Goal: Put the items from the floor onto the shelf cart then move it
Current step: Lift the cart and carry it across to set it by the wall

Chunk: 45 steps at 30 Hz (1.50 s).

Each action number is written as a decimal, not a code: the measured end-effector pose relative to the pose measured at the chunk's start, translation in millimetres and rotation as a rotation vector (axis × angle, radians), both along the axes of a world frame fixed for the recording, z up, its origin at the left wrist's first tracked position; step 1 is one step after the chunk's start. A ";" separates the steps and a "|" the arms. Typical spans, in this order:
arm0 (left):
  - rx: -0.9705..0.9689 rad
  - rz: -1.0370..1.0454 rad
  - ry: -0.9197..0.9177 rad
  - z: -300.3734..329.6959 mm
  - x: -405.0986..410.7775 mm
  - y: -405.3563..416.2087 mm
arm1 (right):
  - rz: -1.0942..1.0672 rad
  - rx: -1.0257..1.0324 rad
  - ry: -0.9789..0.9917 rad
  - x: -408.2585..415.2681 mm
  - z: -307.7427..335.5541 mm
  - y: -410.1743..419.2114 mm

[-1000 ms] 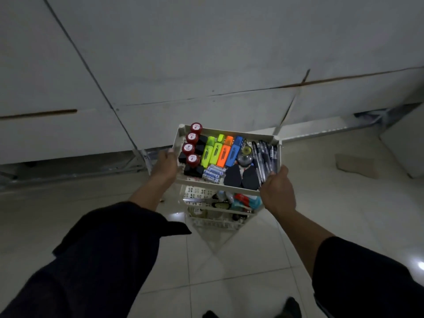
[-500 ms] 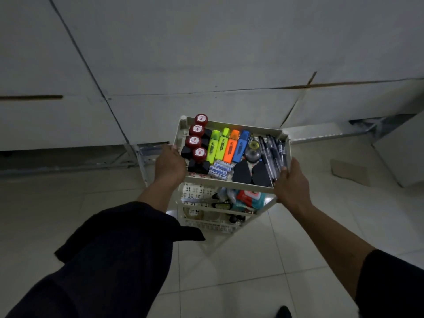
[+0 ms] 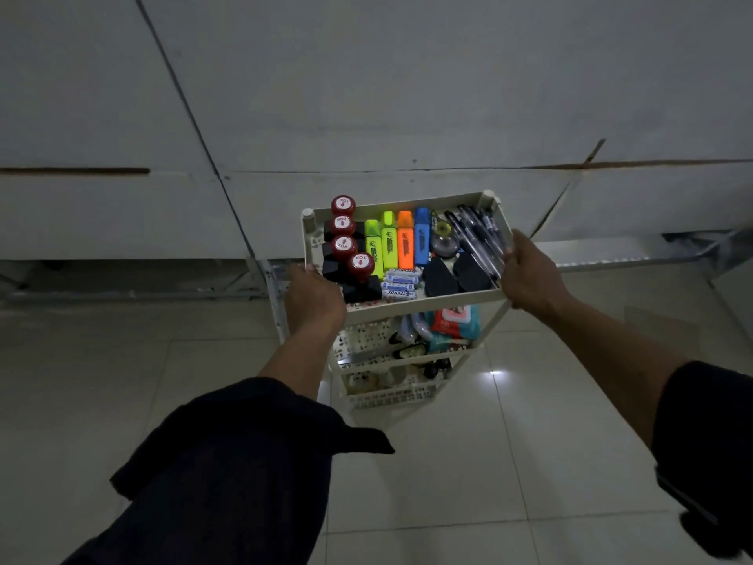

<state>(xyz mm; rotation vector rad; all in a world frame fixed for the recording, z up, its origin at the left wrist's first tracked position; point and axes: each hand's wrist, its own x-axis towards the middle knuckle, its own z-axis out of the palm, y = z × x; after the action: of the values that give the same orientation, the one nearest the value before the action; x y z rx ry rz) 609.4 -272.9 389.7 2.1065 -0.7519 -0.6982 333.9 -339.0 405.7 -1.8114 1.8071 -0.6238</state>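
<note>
A cream plastic shelf cart [image 3: 423,305] with three tiers stands on the tiled floor in front of me. Its top tray carries several red-capped stamps [image 3: 343,226], coloured highlighters [image 3: 396,243], batteries [image 3: 401,284], black erasers [image 3: 456,275] and black pens [image 3: 478,238]. The lower tiers hold a red and teal wipes pack [image 3: 454,324] and small dark items. My left hand [image 3: 311,297] grips the near left corner of the top tray. On the right rim of that tray my right hand [image 3: 529,275] is clasped.
A grey panelled wall [image 3: 366,95] rises just behind the cart, with a metal frame [image 3: 277,295] along its base. A flat piece of cardboard [image 3: 652,320] lies on the floor to the right. Pale floor tiles [image 3: 468,462] stretch toward me.
The cart with both hands on it has shifted to the right along the wall and turned slightly. My grip stays the same.
</note>
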 end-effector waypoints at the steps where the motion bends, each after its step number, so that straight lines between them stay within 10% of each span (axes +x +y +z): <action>1: 0.003 0.014 -0.002 0.6 -4.8 -0.6 | 0.007 0.002 0.000 -2.3 -0.3 -6.4; 14: 0.098 0.096 -0.256 1.3 -30.7 -22.8 | -0.045 -0.049 -0.090 -29.3 -23.2 -29.1; 34: 0.081 -0.201 -0.280 6.6 -1.2 -118.7 | -0.420 -0.118 -0.205 -5.6 -35.0 -20.4; 45: 0.032 -0.186 -0.206 -5.2 9.7 -114.7 | -0.268 -0.085 -0.229 -4.4 -24.0 -32.5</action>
<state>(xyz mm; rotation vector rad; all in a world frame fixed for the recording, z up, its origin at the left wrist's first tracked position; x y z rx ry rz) 619.1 -387.6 384.4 2.1787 -1.0674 -0.5994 329.5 -371.5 381.7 -1.4886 1.9020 -0.9812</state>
